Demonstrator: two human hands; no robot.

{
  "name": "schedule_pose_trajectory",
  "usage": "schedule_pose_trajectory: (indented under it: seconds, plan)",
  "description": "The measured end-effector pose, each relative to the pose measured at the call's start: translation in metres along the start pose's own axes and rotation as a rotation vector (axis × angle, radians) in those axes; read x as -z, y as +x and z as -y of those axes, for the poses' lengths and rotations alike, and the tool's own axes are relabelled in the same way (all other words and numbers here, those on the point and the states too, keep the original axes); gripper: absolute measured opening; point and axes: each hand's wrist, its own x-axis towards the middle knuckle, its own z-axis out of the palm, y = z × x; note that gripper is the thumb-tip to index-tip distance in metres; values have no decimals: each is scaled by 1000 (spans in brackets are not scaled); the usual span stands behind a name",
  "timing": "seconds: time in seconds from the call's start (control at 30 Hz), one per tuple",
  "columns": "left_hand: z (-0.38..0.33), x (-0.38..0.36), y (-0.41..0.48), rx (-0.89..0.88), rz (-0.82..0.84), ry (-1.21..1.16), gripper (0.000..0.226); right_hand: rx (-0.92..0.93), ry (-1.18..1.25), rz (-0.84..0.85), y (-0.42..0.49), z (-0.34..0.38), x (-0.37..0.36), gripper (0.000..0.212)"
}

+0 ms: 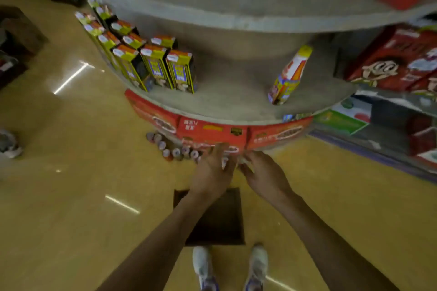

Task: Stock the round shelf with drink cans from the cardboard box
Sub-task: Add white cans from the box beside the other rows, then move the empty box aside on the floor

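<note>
Down at the foot of the round grey tiered shelf [224,101], in the head view, both hands meet at the lowest level, just in front of three red printed cartons [212,131] that line the rim. The left hand [211,170] touches or nearly touches the right-hand end of a curved row of small drink cans [176,152]. These stand upright on the floor edge with their long axis vertical and their tops towards the camera. The right hand [266,173] is just beside it, farther from the row. Something pale [225,162], probably a can, shows between the fingers of the two hands. Blur hides whether either hand grips it, so I cannot tell the grasp of either. The free space for the next can lies ahead of the fingertips and to the right of the row's end, so the left hand is the nearer one. The open brown cardboard box [220,227] sits behind the hands, under the forearms, by two pale shoes [203,264]; its inside is dark and its contents cannot be seen. Counted, about seven can tops show in the row, and roughly a dozen yellow drink cartons [155,64] and one yellow-capped bottle [289,75] stand on the middle tier.
</note>
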Motion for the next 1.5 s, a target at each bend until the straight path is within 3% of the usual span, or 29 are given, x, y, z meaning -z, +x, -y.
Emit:
schedule_pose_trajectory:
  seconds: [0.17, 0.4, 0.9, 1.13, 1.5]
  plan:
    - [56, -61, -26, 100, 73, 104, 44, -56, -125, 212, -16, -62, -77, 40]
    - [146, -160, -47, 318, 216, 225, 44, -61, -194, 369, -20, -138, -168, 46]
    - [332, -346, -75, 448, 447, 346, 53, -159, -257, 630, -2, -288, -376, 44]
    - [383, -391, -88, 513, 511, 409, 52, -200, -301, 630, 4, -322, -430, 41]
    - [406, -426, -98, 374, 668, 545, 51, -369, -169, 606, 14, -334, -482, 33]
